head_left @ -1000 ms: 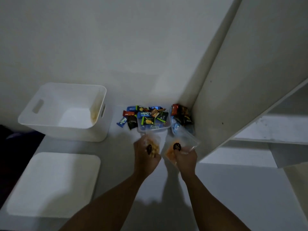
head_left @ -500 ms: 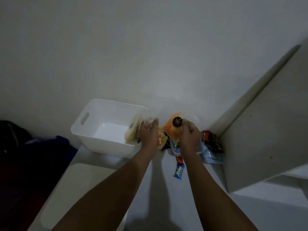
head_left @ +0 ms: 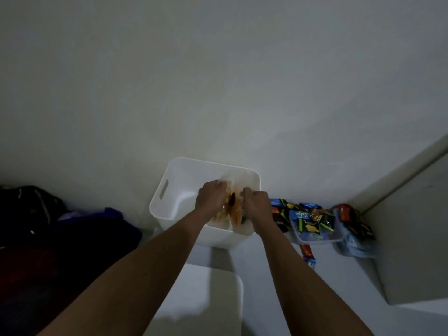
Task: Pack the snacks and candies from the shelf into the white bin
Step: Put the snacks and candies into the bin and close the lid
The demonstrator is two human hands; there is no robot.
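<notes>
The white bin (head_left: 169, 187) stands on the shelf against the wall, with a slot handle on its left side. Both my hands are inside its right half. My left hand (head_left: 210, 197) grips a clear bag of yellowish snacks (head_left: 219, 215). My right hand (head_left: 255, 202) grips a clear bag of orange snacks (head_left: 236, 213) with a dark round label. To the right of the bin lies a pile of small candy packets (head_left: 310, 220) in and around a clear tub (head_left: 315, 236).
A second clear tub (head_left: 354, 246) with dark packets sits in the corner by the white upright panel (head_left: 412, 238). Loose packets (head_left: 308, 254) lie on the shelf. The bin's white lid (head_left: 206, 299) lies in front. Dark bags (head_left: 60, 226) are at the left.
Both hands lifted the two snack bags from beside the candy pile, carried them left and lowered them into the bin. The camera view swung left with them.
</notes>
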